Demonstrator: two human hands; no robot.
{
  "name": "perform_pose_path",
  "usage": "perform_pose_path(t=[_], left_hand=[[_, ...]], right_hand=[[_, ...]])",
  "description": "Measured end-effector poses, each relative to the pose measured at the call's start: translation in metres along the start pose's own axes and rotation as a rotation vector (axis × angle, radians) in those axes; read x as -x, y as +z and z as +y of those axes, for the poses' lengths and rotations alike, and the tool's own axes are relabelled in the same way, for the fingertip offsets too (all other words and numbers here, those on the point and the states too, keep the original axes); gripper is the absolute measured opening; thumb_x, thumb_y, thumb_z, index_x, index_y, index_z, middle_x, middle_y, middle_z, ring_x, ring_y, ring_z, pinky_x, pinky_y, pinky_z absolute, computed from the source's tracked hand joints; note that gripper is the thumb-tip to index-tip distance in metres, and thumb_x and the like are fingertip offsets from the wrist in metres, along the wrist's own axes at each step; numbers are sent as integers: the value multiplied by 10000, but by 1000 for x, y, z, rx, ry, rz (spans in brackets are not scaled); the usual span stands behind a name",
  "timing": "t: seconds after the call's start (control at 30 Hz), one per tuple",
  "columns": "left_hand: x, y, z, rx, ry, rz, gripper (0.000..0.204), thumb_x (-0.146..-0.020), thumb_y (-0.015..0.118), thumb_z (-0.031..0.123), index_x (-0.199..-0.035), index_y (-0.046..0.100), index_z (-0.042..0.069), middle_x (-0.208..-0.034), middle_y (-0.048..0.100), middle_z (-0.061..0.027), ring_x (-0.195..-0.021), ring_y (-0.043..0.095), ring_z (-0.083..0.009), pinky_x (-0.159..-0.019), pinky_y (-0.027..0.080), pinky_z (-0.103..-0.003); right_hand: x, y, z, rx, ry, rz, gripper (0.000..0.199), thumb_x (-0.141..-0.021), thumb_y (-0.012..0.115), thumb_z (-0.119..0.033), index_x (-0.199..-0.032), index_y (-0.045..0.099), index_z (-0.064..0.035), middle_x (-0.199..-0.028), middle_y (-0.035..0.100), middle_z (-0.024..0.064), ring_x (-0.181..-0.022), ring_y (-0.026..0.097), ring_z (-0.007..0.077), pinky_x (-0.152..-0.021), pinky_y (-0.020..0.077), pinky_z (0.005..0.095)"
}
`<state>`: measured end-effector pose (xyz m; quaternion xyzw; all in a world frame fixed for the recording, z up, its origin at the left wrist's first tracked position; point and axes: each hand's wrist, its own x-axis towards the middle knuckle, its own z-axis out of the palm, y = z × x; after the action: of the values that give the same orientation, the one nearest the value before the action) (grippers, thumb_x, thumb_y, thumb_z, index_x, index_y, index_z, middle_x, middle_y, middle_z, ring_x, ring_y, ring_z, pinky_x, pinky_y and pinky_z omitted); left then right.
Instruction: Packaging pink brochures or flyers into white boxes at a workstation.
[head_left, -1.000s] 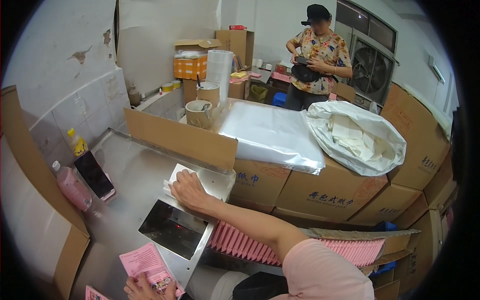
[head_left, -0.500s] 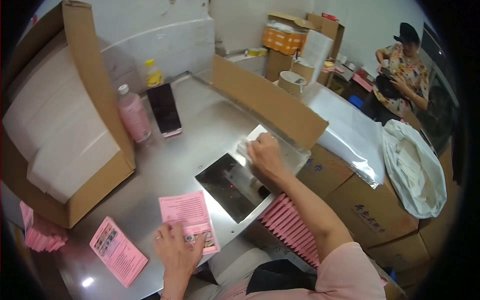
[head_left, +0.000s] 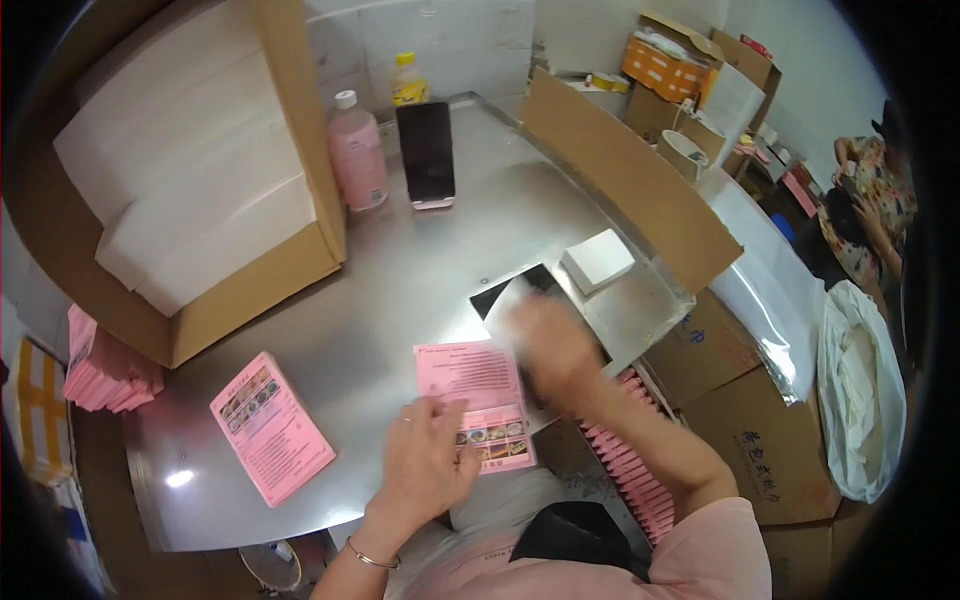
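My left hand (head_left: 428,455) lies with spread fingers on a pink printed sleeve (head_left: 470,370), which rests on the metal table by its near edge. Smeared by motion, my right hand (head_left: 555,335) passes over the dark rectangular opening (head_left: 545,277) in the table. Its fingers seem closed on a blurred white tissue (head_left: 503,308). Beyond that hand sits a small stack of white folded tissues (head_left: 598,260). To the left of my left hand lies a neat stack of pink printed sleeves (head_left: 272,428).
An open cardboard box (head_left: 290,130) of white tissue stacks stands at left. Behind are a pink bottle (head_left: 357,155), a yellow-capped bottle (head_left: 408,82) and a propped phone (head_left: 427,155). A cardboard flap (head_left: 630,185) edges the right side. Pink packs (head_left: 630,455) fill a box below. Another person stands far right.
My right hand has left the white stack and come nearer the pink sleeve, a white tissue apparently in it. My left hand stays on the sleeve. The view has shifted left.
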<state>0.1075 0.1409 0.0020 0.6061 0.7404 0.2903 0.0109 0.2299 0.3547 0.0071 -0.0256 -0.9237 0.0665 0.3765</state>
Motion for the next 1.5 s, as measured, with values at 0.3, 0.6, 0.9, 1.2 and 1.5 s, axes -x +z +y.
perform_pose_path(t=[0.3,0.6,0.9,1.2,1.5], left_hand=[[-15,-3,11,-102,-109,39,750,-797,686,99,-1482,386,48,-922,538,-164,-815,543,-311,-724,438,-395],[33,-29,-14,146,-64,148,232,-726,639,-45,-927,658,69,-978,601,-124,-891,562,-303,-765,462,-409],[69,-89,-100,-626,-560,239,167,-803,552,-27,-949,542,53,-1134,538,-162,-1127,512,-386,-1094,325,-517],[22,-26,-39,-87,-217,252,278,-915,540,35,-1192,559,38,-1108,593,-198,-929,578,-363,-811,442,-436],[2,11,-14,-53,-78,158,183,-828,711,98,-912,556,49,-873,526,-138,-853,492,-342,-778,398,-472]], right_hand=[[-16,61,-31,79,67,-390,347,-816,631,-163,-1133,597,-27,-1012,595,200,-1038,580,378,-1007,338,687],[39,20,45,324,348,-686,170,-872,584,-140,-801,716,-59,-659,649,152,-602,655,400,-600,539,498],[20,-9,115,680,373,-20,120,-863,646,-172,-853,661,-54,-874,557,115,-874,550,288,-778,418,418],[24,-12,130,388,415,70,168,-851,670,-155,-769,661,-8,-828,541,126,-850,546,299,-713,444,435],[27,-26,127,416,369,49,241,-795,641,-34,-1034,665,-12,-978,581,143,-921,565,325,-779,453,423]])
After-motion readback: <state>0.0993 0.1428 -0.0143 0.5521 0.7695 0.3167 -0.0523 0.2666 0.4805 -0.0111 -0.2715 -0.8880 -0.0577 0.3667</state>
